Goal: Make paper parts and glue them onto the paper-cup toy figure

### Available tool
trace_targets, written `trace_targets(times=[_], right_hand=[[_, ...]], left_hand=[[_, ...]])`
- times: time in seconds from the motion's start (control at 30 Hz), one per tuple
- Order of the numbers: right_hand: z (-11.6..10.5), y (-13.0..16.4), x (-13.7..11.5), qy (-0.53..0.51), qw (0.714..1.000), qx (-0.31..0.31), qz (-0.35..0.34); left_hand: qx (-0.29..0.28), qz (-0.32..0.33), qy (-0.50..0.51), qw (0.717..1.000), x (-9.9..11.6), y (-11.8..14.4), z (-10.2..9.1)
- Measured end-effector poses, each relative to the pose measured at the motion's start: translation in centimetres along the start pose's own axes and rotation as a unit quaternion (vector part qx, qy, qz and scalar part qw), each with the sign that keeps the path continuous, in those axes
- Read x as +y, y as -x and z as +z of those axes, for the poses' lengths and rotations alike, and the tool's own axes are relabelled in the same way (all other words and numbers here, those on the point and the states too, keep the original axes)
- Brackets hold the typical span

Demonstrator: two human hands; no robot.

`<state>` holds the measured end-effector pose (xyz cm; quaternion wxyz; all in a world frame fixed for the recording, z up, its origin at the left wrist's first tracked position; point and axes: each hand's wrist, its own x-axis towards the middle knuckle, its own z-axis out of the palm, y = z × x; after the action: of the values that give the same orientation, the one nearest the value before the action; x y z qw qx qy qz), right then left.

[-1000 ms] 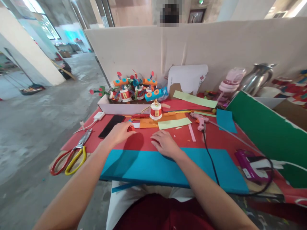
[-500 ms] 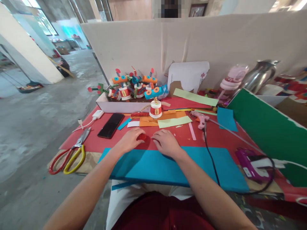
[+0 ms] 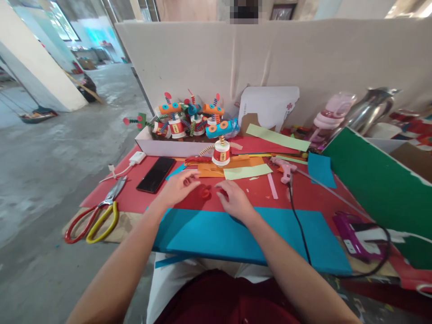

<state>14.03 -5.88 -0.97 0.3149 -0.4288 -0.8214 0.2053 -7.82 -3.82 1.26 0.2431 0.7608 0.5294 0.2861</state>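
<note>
Over the red sheet, my left hand [image 3: 179, 187] is raised with its fingers loosely curved and apart, holding nothing I can see. A small red curled paper piece [image 3: 205, 192] lies on the sheet between my two hands, apart from both. Just right of it is my right hand [image 3: 232, 199], its thumb and fingers bent with a gap between them. Beyond the hands stands a paper-cup figure [image 3: 221, 153] with a blue tube head [image 3: 222, 129], orange ring eyes and coiled paper arms.
Large scissors [image 3: 107, 209] and a black phone [image 3: 155, 174] lie at left. A pink glue gun [image 3: 284, 167] with a black cord lies at right. Behind, a white box [image 3: 168, 147] holds several similar figures. A blue board [image 3: 243, 236] runs along the front edge.
My left hand has let go of the red paper piece and moved slightly up and left. The piece now rests on the sheet. My right hand's fingers have parted a little.
</note>
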Motion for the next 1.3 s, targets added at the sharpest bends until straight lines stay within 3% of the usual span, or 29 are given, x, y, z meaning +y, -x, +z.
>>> trace_targets(times=[0.1, 0.17, 0.33, 0.7, 0.97, 1.13, 1.3], right_hand=[[0.9, -0.7, -0.2, -0.064, 0.998, 0.001, 0.008], [1.4, -1.1, -0.2, -0.060, 0.998, -0.015, 0.012], [1.9, -1.5, -0.1, -0.015, 0.999, -0.040, 0.008], [2.0, -1.8, -0.1, 0.019, 0.998, -0.054, 0.009], [2.0, -1.8, -0.3, 0.022, 0.998, -0.057, 0.014], [1.0, -0.9, -0.4, 0.034, 0.997, -0.067, 0.014], [0.6, -0.2, -0.2, 0.038, 0.997, -0.060, 0.015]], left_hand=[[0.085, -0.032, -0.011, 0.996, -0.8, -0.7, -0.4], [0.096, -0.050, -0.034, 0.993, -1.3, -0.8, -0.2], [0.062, -0.075, -0.043, 0.994, -2.2, -0.3, 0.4], [0.029, -0.061, -0.054, 0.996, -2.5, -0.2, 0.4], [-0.073, 0.062, -0.131, 0.987, -2.1, 0.5, 1.3], [-0.094, 0.089, -0.182, 0.975, -0.7, 0.6, 2.2], [-0.087, 0.071, -0.154, 0.982, -0.1, 0.8, 2.3]])
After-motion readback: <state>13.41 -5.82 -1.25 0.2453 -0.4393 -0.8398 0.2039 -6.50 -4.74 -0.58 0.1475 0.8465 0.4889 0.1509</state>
